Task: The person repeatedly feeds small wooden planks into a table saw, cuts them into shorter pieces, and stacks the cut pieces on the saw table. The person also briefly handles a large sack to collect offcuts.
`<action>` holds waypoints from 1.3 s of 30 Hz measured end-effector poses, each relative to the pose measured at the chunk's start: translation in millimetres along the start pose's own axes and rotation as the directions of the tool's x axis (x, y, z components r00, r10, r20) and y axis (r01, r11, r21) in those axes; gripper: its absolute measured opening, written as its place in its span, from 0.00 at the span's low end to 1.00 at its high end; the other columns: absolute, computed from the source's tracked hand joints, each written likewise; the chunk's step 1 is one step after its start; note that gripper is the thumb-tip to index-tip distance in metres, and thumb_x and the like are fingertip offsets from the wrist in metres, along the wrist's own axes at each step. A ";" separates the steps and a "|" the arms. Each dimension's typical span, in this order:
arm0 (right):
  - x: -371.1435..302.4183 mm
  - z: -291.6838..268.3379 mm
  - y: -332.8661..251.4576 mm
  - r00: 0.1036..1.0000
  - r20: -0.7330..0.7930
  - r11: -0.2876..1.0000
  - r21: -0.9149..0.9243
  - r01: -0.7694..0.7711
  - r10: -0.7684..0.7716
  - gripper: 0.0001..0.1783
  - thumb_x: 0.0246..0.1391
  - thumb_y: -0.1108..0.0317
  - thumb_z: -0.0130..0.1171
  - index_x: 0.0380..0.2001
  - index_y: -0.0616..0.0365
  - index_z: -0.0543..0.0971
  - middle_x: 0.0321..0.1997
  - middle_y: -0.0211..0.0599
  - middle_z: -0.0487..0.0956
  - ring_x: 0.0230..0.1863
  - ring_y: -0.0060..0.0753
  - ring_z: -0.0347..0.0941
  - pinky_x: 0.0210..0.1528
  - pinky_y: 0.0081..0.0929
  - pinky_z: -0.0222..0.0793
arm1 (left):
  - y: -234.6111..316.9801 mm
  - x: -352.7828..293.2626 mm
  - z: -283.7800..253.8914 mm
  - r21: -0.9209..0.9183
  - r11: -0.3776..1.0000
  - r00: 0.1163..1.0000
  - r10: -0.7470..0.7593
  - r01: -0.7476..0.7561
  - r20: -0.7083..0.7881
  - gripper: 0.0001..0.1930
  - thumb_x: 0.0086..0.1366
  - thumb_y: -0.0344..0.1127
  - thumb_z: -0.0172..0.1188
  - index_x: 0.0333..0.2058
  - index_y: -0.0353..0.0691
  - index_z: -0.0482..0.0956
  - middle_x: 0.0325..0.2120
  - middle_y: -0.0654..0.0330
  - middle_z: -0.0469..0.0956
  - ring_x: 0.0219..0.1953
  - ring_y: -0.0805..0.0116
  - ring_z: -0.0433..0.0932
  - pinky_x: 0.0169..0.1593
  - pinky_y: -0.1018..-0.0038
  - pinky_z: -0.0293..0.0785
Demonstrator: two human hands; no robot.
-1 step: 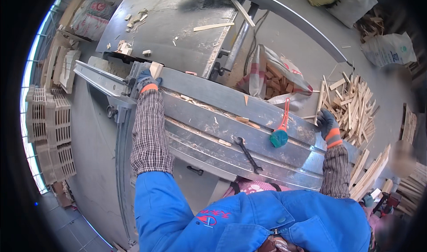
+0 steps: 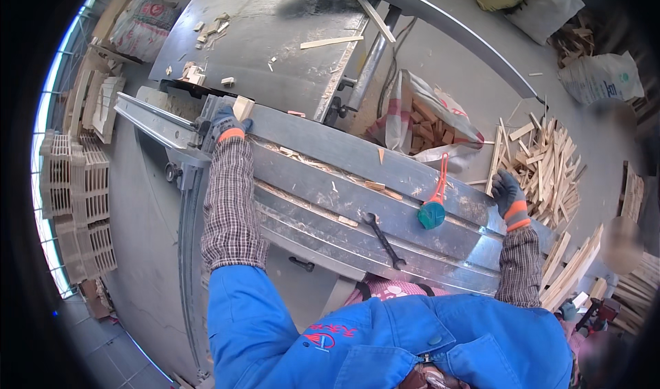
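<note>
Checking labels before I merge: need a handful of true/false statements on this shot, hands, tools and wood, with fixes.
1. The left hand touches a wooden block. True.
2. The right hand grips the wrench. False: the wrench lies on the slotted metal table, apart from both hands.
3. Both hands wear gloves. True.
4. The green-and-orange tool lies left of the wrench. False: it lies to the right.
5. The sack beyond the table holds wood pieces. True.
</note>
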State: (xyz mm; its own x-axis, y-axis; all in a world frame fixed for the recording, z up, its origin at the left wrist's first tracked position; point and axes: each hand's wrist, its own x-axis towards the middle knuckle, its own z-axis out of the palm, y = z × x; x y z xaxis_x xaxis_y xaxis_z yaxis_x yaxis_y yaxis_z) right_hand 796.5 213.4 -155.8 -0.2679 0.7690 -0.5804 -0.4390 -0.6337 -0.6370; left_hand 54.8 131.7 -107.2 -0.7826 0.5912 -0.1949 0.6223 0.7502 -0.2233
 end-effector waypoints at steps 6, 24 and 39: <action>-3.0 2.2 -13.7 0.986 -0.156 0.999 -0.023 0.049 -0.051 0.05 0.59 0.67 0.60 0.36 0.52 0.74 0.24 0.21 0.67 0.24 0.16 0.65 0.24 0.13 0.61 | 8.6 -16.7 -14.4 -0.037 0.998 0.997 0.053 -0.050 0.065 0.42 0.43 0.61 0.73 0.55 0.43 0.74 0.52 0.49 0.76 0.55 0.51 0.75 0.56 0.61 0.73; -171.5 149.2 42.8 0.929 0.294 0.575 -0.730 0.370 -0.224 0.36 0.47 0.59 0.69 0.57 0.64 0.71 0.49 0.44 0.78 0.47 0.33 0.74 0.51 0.32 0.71 | 263.7 -386.7 -57.4 -0.981 0.108 0.834 0.546 -0.161 -0.077 0.24 0.52 0.47 0.73 0.34 0.32 0.75 0.27 0.58 0.77 0.29 0.72 0.71 0.36 0.73 0.71; -333.9 -290.5 -42.8 0.198 -0.784 0.800 -0.526 0.289 -0.588 0.27 0.44 0.63 0.73 0.45 0.68 0.78 0.38 0.41 0.81 0.35 0.35 0.77 0.38 0.30 0.74 | 263.2 -422.1 14.8 -0.985 -0.010 0.574 0.811 -0.173 -0.109 0.14 0.63 0.40 0.64 0.37 0.38 0.71 0.26 0.64 0.75 0.24 0.78 0.70 0.27 0.81 0.69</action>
State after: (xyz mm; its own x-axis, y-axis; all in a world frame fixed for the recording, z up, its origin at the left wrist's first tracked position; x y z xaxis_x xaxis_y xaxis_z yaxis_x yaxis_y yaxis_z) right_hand 1153.9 -40.6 -82.1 0.8779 0.4584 -0.1383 0.0228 -0.3285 -0.9442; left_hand 549.1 75.2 -97.8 0.0538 0.9806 -0.1886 0.1152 0.1815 0.9766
